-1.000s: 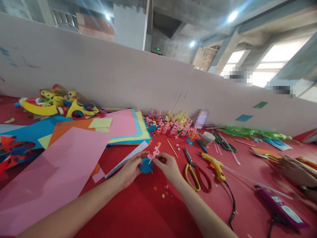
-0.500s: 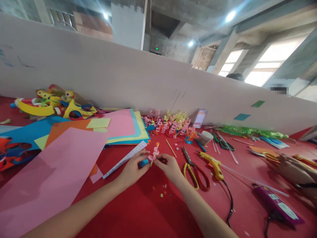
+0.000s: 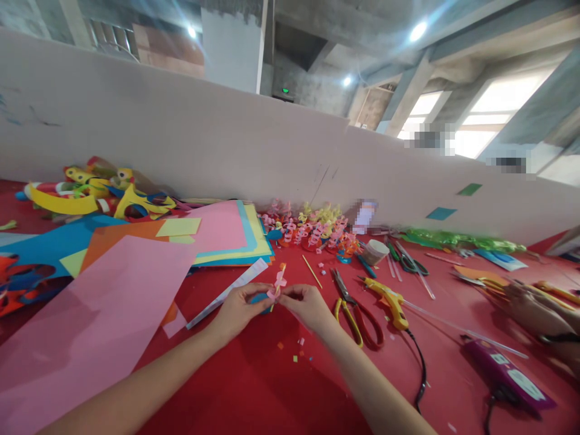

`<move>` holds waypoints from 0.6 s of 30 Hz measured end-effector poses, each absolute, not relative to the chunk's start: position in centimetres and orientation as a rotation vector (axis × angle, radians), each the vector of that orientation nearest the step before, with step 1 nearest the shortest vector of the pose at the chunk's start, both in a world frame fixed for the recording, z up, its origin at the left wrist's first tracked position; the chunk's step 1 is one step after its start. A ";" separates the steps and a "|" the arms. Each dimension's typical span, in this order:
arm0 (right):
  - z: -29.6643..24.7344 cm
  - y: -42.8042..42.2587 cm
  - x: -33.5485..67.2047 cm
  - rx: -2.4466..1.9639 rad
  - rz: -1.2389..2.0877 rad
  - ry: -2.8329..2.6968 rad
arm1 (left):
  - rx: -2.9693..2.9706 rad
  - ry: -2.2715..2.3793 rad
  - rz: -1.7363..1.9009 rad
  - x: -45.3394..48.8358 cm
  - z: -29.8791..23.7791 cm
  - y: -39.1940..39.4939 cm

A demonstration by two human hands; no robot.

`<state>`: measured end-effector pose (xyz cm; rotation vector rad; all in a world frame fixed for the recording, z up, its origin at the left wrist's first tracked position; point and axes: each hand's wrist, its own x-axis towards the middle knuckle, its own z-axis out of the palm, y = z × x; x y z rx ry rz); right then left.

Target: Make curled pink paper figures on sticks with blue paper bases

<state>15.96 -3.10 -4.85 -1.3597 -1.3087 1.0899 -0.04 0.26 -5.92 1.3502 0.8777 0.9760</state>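
A pink paper spiral (image 3: 280,280) winds around a thin stick with an orange tip, held upright and slightly tilted between my hands. On its left, my left hand (image 3: 240,311) is closed, thumb and fingertips pinching the spiral's lower end. A blue round piece (image 3: 258,298) shows behind those fingers; whether it is held or lies on the table I cannot tell. My right hand (image 3: 308,307) pinches the spiral's lower right side. Small paper scraps (image 3: 295,358) lie on the red table (image 3: 254,386) below.
Scissors (image 3: 348,302) and a yellow glue gun (image 3: 389,299) lie to the right, beyond a thin stick (image 3: 312,270). Finished paper spirals (image 3: 317,229) stand at the back. Coloured sheets (image 3: 113,308) cover the left. Another person's hands (image 3: 539,314) are at far right.
The pink spiral and its stick have shifted slightly left and down. My left fingers have curled closer around its lower end, and my right hand has moved slightly left with it.
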 end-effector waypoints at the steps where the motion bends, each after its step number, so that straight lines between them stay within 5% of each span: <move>1: -4.8 -3.1 16.0 -1.371 1.082 -1.331 | 1.342 0.873 0.977 0.0 -5.9 0.2; 13: -3.0 -3.6 15.9 -1.403 0.864 -1.574 | 0.982 0.803 0.962 0.0 -5.0 -0.1; 18: -1.9 -5.4 22.5 -1.856 0.398 -1.609 | 0.746 0.692 0.924 -0.1 -4.6 0.0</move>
